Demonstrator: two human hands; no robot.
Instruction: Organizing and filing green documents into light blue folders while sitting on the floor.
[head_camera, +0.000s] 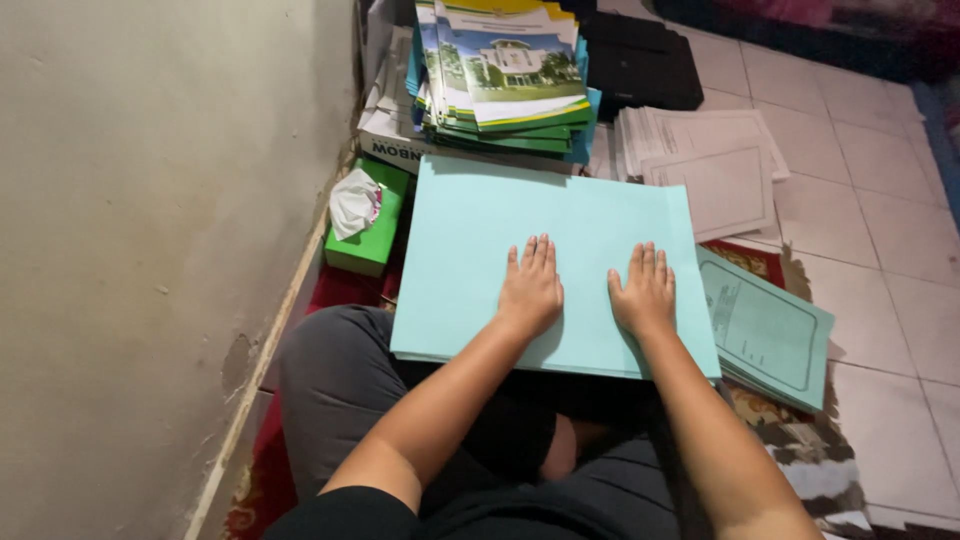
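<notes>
A pale blue sheet of card (560, 240) lay across the person's lap, its near edge over the crossed legs and its far edge reaching toward the stacks by the wall. Both hands rested flat on it, side by side and palms down: the left hand (530, 288) and the right hand (643, 292) each had their fingers straight and close together, gripping nothing, only pressing. To my eye that flat pressure kept the sheet, and whatever lay under it, from sliding off the knees.

Just to the right, partly tucked under the sheet's corner, sat a stack of printed blue sheets (770, 335), close enough to reach. Beyond the card stood a pile of booklets (505, 70) with green and yellow covers, resting on a white box (385, 120). White printed papers (710, 165) lay fanned beside them, with a black bag (640, 60) behind. A green tissue box (370, 225) sat against the wall (150, 250).

The person sat on a patterned red rug (790, 450) over a pale tiled floor (890, 260). The wall was scuffed cream plaster, and the light was dim.
</notes>
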